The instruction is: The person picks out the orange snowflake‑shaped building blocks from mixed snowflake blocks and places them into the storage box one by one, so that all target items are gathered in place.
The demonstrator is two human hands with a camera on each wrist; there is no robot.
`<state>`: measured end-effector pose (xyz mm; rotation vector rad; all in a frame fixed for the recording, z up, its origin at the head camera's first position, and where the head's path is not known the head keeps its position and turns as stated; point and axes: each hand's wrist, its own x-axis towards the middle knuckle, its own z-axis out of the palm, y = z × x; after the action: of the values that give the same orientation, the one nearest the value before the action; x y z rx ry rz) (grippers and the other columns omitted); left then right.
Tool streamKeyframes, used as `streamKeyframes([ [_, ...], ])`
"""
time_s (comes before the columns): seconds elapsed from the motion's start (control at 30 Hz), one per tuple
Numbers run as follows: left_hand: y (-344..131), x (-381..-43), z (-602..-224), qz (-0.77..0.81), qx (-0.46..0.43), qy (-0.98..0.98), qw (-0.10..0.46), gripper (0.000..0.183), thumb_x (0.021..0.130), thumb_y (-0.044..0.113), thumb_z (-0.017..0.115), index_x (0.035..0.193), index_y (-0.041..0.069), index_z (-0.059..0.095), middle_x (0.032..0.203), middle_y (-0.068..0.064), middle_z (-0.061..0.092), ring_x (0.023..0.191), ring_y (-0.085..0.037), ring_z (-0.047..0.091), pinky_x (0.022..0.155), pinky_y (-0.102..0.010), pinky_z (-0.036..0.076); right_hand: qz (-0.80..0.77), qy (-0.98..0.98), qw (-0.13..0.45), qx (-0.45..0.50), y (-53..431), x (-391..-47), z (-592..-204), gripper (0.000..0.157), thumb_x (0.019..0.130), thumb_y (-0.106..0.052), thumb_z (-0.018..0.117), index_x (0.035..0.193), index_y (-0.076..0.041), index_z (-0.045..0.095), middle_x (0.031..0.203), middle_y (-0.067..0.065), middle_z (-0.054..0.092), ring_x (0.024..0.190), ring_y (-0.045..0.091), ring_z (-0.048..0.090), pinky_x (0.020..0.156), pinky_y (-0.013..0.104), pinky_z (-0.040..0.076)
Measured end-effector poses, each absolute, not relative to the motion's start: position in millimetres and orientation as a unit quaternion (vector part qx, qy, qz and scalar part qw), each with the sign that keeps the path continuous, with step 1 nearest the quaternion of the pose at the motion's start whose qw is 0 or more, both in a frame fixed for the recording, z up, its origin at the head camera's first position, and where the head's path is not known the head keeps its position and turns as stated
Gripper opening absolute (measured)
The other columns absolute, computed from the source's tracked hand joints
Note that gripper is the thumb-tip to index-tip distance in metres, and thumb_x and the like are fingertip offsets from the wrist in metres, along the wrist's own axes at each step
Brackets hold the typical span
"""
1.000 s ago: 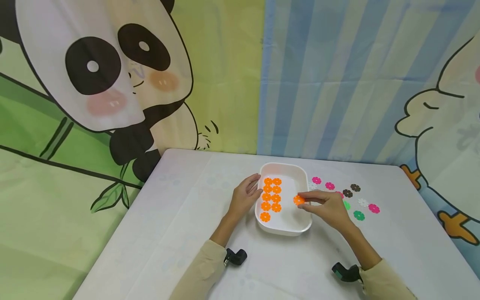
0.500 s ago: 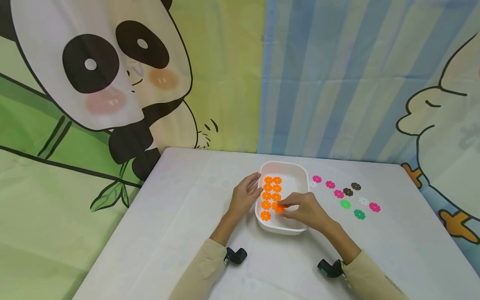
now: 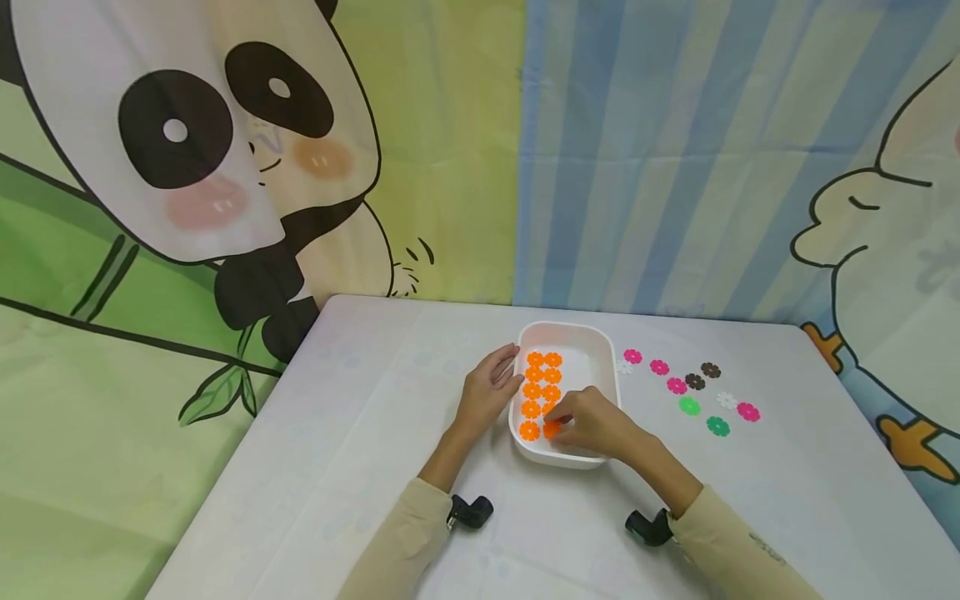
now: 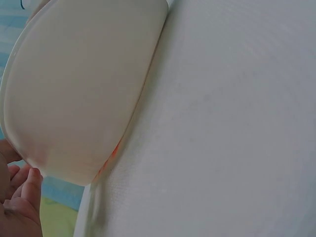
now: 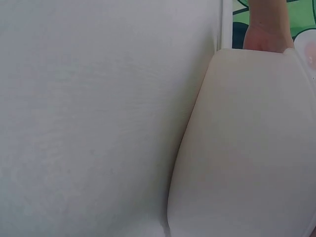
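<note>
A white tray point(image 3: 564, 459) stands on the table, with two columns of orange flower-shaped discs point(image 3: 530, 409) along its left side. My left hand point(image 3: 484, 395) holds the tray's left rim; in the left wrist view, the left hand point(image 4: 22, 197) has fingertips against the outer wall. Inside the tray, near its front, my right hand point(image 3: 597, 423) pinches an orange flower disc point(image 3: 552, 430) at the bottom of the second column. The fingers partly cover that disc and the one above it. In the right wrist view the tray's outer wall point(image 5: 242, 143) hides the right hand's fingers.
Right of the tray lie loose flower discs: several pink point(image 3: 677, 386), two brown point(image 3: 695, 382), light green point(image 3: 689, 406), dark green point(image 3: 717, 426) and white point(image 3: 726, 401). The white table point(image 3: 360, 400) ends at a cartoon-printed cloth point(image 3: 442, 167) behind.
My right hand has carried an orange disc leftward from the tray's right side to the front of the second column. The left hand has stayed at the rim.
</note>
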<state>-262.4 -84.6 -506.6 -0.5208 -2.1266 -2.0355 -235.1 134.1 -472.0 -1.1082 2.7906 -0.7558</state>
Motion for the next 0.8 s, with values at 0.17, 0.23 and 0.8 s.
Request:
streamKeyframes([
  [0.17,-84,-262,-506,-0.678,-0.177,-0.709,0.078,0.053,0.090,-0.002,0.067,0.139,-0.001,0.048,0.141,-0.016,0.051,0.130,-0.025,0.050,0.101,-0.029,0.046,-0.231,0.909,0.026,-0.346,132,-235,-472,0.026,0.073,-0.020,0.087,0.096,-0.012,0.079,0.085,-0.006,0.072,0.077,0.010,0.062,0.074,0.023,0.057],
  [0.23,-84,-262,-505,-0.677,-0.178,-0.710,0.077,0.053,0.090,-0.003,0.066,0.140,-0.003,0.047,0.141,-0.018,0.050,0.130,-0.027,0.049,0.102,-0.033,0.046,-0.226,0.912,0.029,-0.342,132,-234,-473,0.026,0.073,-0.021,0.087,0.096,-0.013,0.079,0.085,-0.006,0.071,0.077,0.008,0.060,0.074,0.022,0.057],
  [0.8,-86,-243,-475,-0.680,-0.197,-0.703,0.072,0.051,0.090,-0.011,0.062,0.137,-0.014,0.043,0.139,-0.030,0.046,0.130,-0.043,0.044,0.104,-0.050,0.041,-0.219,0.916,0.041,-0.334,129,-232,-474,0.029,0.073,-0.021,0.087,0.100,-0.015,0.079,0.087,-0.009,0.070,0.075,0.005,0.057,0.073,0.019,0.056],
])
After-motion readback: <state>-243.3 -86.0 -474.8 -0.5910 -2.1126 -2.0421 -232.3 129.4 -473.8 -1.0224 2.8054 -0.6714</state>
